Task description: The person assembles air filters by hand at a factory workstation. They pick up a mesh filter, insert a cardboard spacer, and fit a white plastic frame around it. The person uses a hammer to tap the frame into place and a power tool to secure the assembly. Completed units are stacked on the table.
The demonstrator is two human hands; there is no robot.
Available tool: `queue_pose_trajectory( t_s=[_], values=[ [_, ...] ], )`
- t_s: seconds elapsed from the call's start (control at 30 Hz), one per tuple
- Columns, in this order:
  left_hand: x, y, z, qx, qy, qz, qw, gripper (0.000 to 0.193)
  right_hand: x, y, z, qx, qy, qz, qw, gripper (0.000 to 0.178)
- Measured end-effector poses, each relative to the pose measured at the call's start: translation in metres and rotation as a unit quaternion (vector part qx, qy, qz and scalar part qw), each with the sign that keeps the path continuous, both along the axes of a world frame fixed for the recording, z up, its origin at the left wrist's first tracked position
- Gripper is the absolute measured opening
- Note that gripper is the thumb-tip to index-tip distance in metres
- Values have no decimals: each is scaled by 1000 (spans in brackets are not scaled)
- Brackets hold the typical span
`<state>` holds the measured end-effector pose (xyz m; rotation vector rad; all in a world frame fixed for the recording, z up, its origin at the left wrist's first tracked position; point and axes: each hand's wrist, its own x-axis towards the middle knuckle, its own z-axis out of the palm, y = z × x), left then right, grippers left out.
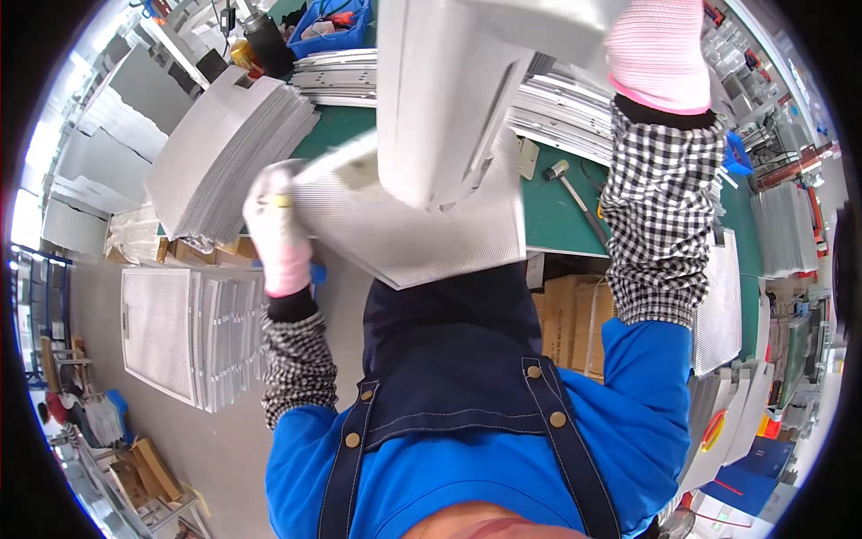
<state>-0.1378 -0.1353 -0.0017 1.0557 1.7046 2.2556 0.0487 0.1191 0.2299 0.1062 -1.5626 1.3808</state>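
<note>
My left hand [274, 225], in a white and pink glove, grips the left edge of a silvery mesh panel [404, 238]. The panel is tilted over the near edge of the green table, in front of my waist; hand and panel edge are slightly blurred. A large pale grey casing [440, 99] hangs close to the camera and covers the panel's middle and far part. Raised at the top right, my right hand [660, 58], gloved in pink, is at the right end of this casing. Its fingers are hidden or cut off by the frame.
Stacked mesh panels [224, 153] stand on the table's left, with more panels [189, 332] below on the floor. A hammer [575, 198] lies on the green table [548, 216]. Behind are metal strips [337, 76] and a blue bin [332, 31]. Cardboard boxes [575, 314] sit underneath.
</note>
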Motion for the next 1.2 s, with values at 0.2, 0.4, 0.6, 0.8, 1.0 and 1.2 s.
queue_pose_trajectory(
  t_s=[0.2,0.4,0.6,0.8,1.0,1.2],
  values=[
    [42,56,17,-199,189,-137,952,31,-7,-9,-7,-17,-10,-25,999,38],
    [76,82,4,-298,515,17,803,25,-16,-37,-14,-91,11,14,996,38],
    [79,83,-3,-253,487,14,836,23,-21,-16,-23,-49,-14,105,993,37],
    [75,77,-10,-246,511,9,824,25,-26,-20,-25,-53,-20,130,990,37],
    [70,81,-21,-211,481,-29,850,35,-24,-23,-24,-60,-23,155,986,36],
    [66,75,-27,-217,489,-32,844,24,-14,-35,-23,-112,-36,250,961,36]
  ],
)
